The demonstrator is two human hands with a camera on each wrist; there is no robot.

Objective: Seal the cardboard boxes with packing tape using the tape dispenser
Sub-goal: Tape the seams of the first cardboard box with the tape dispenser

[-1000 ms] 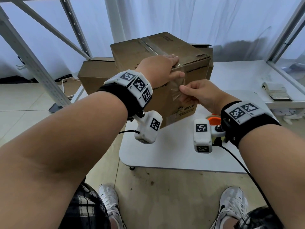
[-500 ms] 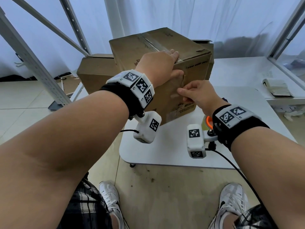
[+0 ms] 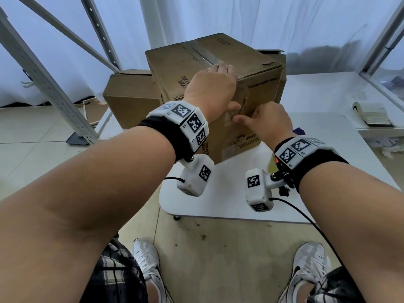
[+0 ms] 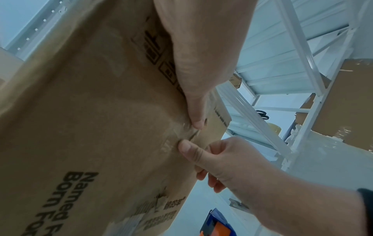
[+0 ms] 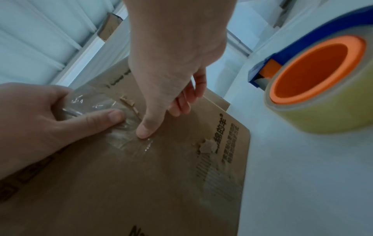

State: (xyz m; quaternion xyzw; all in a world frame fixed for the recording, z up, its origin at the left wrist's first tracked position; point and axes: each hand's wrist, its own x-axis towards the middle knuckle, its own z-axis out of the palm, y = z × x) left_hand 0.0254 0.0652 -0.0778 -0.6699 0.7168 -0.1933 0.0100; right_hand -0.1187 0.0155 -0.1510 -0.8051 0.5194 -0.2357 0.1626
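A brown cardboard box [image 3: 258,92] stands on the white table [image 3: 218,200], with clear tape [image 3: 203,55] running along its top seam and down the near face. My left hand [image 3: 227,86] lies over the top edge, fingers on the lid and straight thumb [image 5: 113,118] pressing the crinkled tape end [image 5: 95,105]. Just below, my right hand [image 3: 240,119] presses its thumb [image 5: 144,132] on the same tape end, with its other fingers curled. The blue and orange tape dispenser [image 5: 315,76] rests on the table to the right, mostly hidden behind my right wrist in the head view.
A second cardboard box [image 3: 131,99] sits behind and to the left. A white metal rack post [image 3: 50,84] slants at the left. A stack of paper pads [image 3: 371,114] lies on the far right of the table. More boxes [image 4: 343,103] sit on shelving.
My right hand no longer pinches the loose tape end away from the box. It has laid it onto the near face, and both thumbs now press it down.
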